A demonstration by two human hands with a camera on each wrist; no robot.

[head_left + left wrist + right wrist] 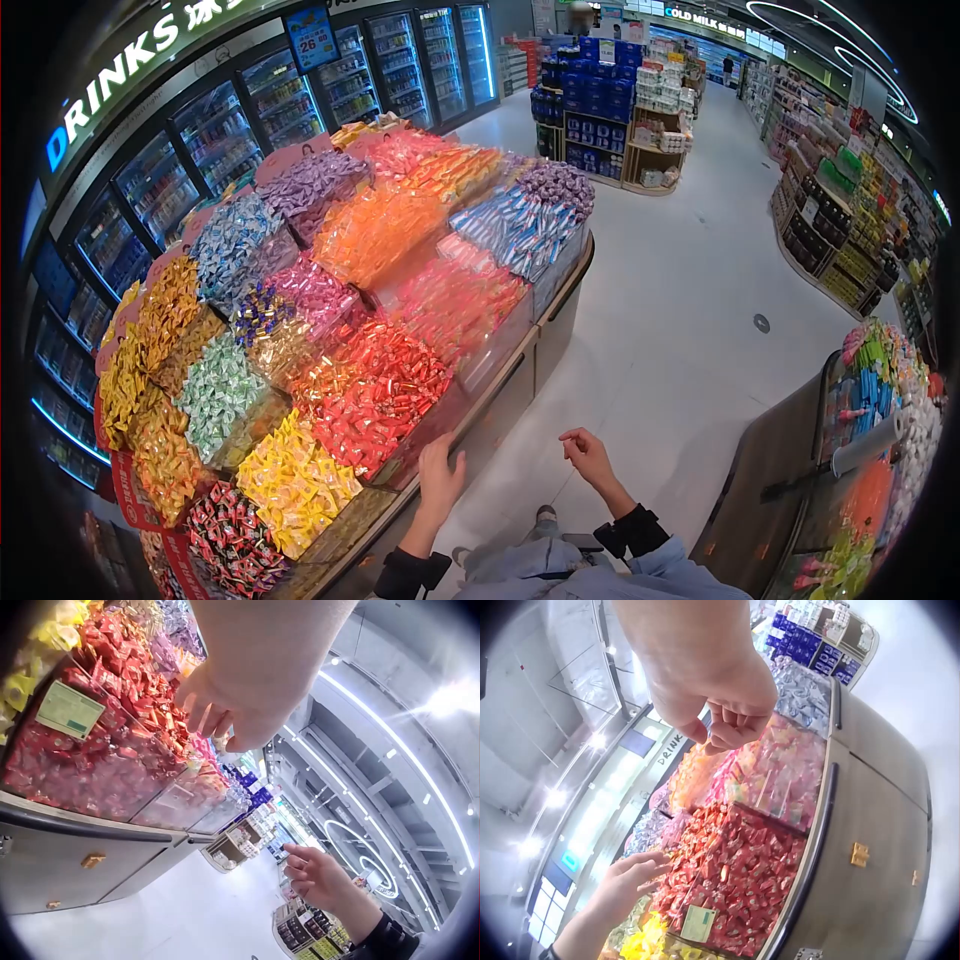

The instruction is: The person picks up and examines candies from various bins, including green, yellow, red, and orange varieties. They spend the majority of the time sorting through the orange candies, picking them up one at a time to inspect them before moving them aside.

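Just below the frame's centre, the left hand (440,482) is hovering, loosely open and empty, near the display edge (112,831) beside the red-wrapped sweets (390,395), while the right hand (594,464), empty with fingers loosely curled, is hanging over open floor (640,350) to its right.

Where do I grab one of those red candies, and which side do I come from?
Probably from above, over the clear front panel, pinching a top red candy by its wrapped sides: the heap is loose and open above, while the panel blocks the front.
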